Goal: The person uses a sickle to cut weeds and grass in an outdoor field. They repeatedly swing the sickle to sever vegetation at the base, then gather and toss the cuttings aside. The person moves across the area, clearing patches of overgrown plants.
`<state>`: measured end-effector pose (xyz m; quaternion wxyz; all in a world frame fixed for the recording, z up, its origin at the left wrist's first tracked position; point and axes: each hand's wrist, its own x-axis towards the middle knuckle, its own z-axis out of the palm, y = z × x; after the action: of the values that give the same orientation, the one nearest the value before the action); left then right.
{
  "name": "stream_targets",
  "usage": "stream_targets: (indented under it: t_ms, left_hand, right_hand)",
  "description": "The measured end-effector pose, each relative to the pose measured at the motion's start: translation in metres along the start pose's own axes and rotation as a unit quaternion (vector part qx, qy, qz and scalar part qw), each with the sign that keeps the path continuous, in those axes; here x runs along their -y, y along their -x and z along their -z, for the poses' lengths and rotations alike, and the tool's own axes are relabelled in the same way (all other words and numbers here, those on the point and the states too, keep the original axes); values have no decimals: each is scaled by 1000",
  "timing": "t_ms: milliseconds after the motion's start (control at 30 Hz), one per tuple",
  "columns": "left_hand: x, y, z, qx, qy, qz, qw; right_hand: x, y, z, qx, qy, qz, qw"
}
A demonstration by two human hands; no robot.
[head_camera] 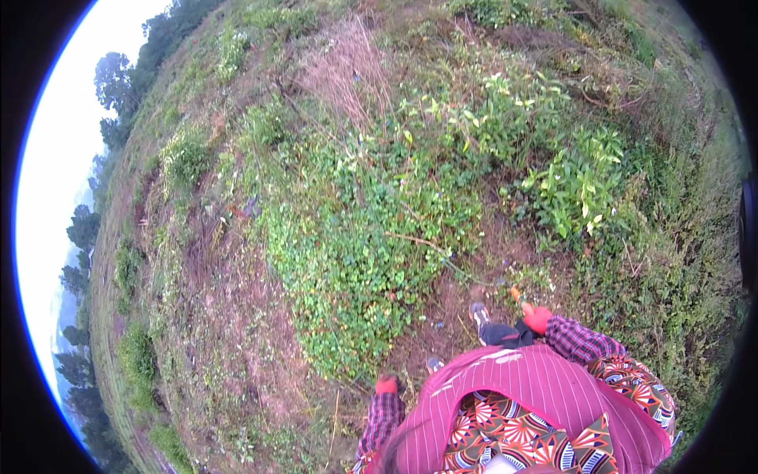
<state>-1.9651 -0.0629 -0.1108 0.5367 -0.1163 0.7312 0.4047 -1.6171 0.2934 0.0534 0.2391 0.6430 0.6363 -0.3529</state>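
My right hand (536, 319), in a red glove, is closed around a hand tool with an orange handle (516, 294). The handle points away from me towards the weeds; its working end is too small and blurred to make out. Lower down, my left hand (386, 384), also red-gloved, is beside the near edge of a low green weed patch (355, 284). Its fingers are partly hidden, and whether they grip any stems cannot be told. Both arms have plaid sleeves, and a maroon striped apron (533, 367) covers my front.
My shoes (479, 316) stand on bare brown soil (438, 311) between the hands. A taller leafy plant (574, 183) grows ahead on the right. Dry brown stalks (349, 71) lie beyond the patch. A thin stick (414, 239) lies across the greenery. Sloping ground with shrubs (183, 157) extends left.
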Motion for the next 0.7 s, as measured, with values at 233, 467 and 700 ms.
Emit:
stream_targets:
  t_ms: [233, 467, 700]
  left_hand:
    - [22, -15, 6, 76, -210, -100, 970]
    - [-2, -25, 3, 70, -424, -222, 875]
    - [-19, -38, -8, 85, -91, -49, 991]
  right_hand:
    - [25, 17, 20, -6, 9, 0, 1000]
    - [6, -5, -6, -27, 0, -14, 1000]
    - [6, 5, -2, 6, -28, -13, 1000]
